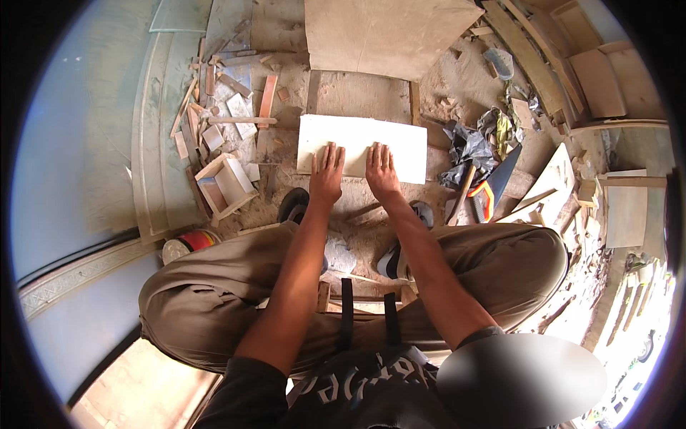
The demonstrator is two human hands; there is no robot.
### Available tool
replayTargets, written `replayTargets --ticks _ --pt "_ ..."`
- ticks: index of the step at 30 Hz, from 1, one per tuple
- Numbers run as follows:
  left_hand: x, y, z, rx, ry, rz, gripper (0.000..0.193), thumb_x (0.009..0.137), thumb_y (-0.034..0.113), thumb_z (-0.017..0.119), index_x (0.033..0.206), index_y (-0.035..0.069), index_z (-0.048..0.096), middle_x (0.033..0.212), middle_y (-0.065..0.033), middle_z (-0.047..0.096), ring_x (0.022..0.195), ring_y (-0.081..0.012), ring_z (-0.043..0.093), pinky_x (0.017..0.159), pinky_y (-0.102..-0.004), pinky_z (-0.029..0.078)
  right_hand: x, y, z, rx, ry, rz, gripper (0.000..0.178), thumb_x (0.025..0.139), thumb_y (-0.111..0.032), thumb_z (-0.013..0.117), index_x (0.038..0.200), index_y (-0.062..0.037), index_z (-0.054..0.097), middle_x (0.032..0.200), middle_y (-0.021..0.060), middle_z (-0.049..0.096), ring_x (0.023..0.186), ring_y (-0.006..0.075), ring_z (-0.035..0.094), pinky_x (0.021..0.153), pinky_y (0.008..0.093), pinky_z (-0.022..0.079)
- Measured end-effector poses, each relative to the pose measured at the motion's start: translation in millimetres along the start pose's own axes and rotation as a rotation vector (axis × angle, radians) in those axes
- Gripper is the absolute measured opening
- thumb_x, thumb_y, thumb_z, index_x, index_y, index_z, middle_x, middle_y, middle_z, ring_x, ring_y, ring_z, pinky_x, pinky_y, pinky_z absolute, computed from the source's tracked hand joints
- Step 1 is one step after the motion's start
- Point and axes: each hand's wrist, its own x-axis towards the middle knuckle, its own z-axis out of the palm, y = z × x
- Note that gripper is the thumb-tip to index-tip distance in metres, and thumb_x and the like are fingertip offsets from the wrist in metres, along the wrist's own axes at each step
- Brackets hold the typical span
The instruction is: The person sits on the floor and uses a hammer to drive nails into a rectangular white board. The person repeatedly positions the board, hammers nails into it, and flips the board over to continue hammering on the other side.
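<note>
A pale rectangular wooden board (pixel 361 136) lies flat on the dusty ground in front of me. My left hand (pixel 327 174) rests palm down on its near edge, fingers spread. Beside it, my right hand (pixel 381 170) presses flat on the same edge, fingers together. Neither hand holds anything. My knees are bent wide to either side, and my feet in dark sandals sit just below the board.
A small open wooden box (pixel 226 184) sits to the left among wood offcuts (pixel 214 107). A handsaw with an orange handle (pixel 493 187) and crumpled black plastic (pixel 466 146) lie to the right. A large plywood sheet (pixel 386 36) lies beyond the board. Planks are stacked at right.
</note>
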Motion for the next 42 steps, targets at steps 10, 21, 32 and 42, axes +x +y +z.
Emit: replayTargets --ticks 10,21,32,42 --pt "42.3 -28.0 -131.9 0.188 0.046 0.271 0.053 0.093 0.01 0.046 0.144 0.009 0.035 0.15 -0.017 0.033 0.139 -0.0295 0.033 0.115 -0.0487 0.025 55.5 63.7 -138.1 -0.082 0.016 -0.257 0.049 0.087 -0.012 0.046 0.131 0.0116 0.041 0.132 0.0289 0.048 0.124 0.0385 0.049 0.105 0.0442 0.04" --pt "156.2 -24.1 -373.9 0.143 0.466 0.073 0.035 0.087 0.043 0.062 0.116 0.023 0.067 0.097 -0.0144 0.07 0.089 -0.0307 0.068 0.079 -0.0461 0.053 170.4 164.7 -351.2 -0.004 0.382 -0.064 0.023 0.092 -0.033 0.055 0.099 -0.0118 0.06 0.085 0.0139 0.069 0.078 0.03 0.07 0.061 0.0415 0.056" --pt "173.4 15.5 -305.1 -1.086 1.283 -0.216 0.059 0.09 0.035 0.059 0.13 -0.001 0.037 0.135 -0.0208 0.038 0.13 -0.0289 0.036 0.107 -0.0501 0.027 224.2 194.7 -398.6 -0.091 0.339 0.082 0.033 0.085 -0.031 0.066 0.116 -0.0173 0.063 0.094 0.0138 0.07 0.089 0.0317 0.068 0.079 0.0451 0.054" --pt "161.0 69.0 -312.6 -2.764 0.381 0.041 0.094 0.089 0.074 0.014 0.15 0.006 -0.005 0.159 -0.0075 -0.007 0.147 -0.0237 0.001 0.118 -0.048 0.001 184.0 172.1 -378.1 0.102 0.173 0.078 0.037 0.084 -0.016 0.059 0.12 -0.0252 0.063 0.099 0.0116 0.069 0.093 0.0301 0.067 0.082 0.0421 0.054"
